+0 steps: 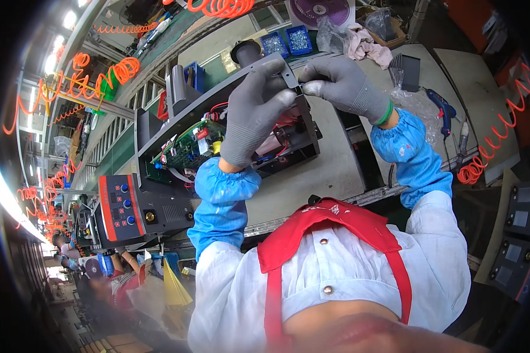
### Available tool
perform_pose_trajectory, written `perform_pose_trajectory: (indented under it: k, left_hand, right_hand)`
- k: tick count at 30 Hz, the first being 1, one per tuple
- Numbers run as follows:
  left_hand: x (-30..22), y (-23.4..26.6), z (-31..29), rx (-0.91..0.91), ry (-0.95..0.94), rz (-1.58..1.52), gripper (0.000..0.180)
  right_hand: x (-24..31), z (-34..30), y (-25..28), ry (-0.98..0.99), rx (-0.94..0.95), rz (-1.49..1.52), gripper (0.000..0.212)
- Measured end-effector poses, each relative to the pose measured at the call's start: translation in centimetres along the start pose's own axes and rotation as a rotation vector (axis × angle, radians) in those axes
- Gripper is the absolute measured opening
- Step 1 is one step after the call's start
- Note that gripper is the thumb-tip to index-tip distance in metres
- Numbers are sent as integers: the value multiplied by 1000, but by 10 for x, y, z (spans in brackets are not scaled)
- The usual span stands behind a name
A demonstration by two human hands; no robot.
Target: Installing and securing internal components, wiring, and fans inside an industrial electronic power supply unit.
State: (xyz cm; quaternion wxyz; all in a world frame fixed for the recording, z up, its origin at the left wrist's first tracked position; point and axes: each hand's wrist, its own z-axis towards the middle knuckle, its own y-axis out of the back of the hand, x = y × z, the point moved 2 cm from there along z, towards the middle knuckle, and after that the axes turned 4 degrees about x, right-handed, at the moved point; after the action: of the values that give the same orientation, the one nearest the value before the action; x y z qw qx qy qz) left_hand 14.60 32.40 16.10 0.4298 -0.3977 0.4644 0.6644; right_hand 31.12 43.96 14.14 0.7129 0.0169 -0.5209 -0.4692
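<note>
In the head view, our left hand [254, 112], half-curled, rests against the open housing [184, 120], back from the bench [335, 173]'s near edge. Our right hand [346, 88] pinches at its corner, contents hidden; slipping fingertips could drop something onto the circuit board [185, 151].

One wide fisheye view looks steeply down from the person's head onto the left hand [258, 112] and right hand [346, 87], both near. The apron [330, 222] lies on the grip's body side, the bench [330, 167] beneath; leftward, the field reaches a co-worker [123, 287].
</note>
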Motion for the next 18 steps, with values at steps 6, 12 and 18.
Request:
perform_pose_trajectory:
  k: [6, 12, 18]
  left_hand:
    - [-3, -1, 4, -11, -48, 304, 56]
    - [-5, -3, 6, -24, 8, 136, 57]
    - [5, -11, -3, -103, -110, 164, 56]
  right_hand:
    - [-3, 0, -1, 18, -6, -6, 18]
    - [-4, 1, -1, 13, -3, 23, 18]
    - [-1, 1, 0, 12, -6, 13, 18]
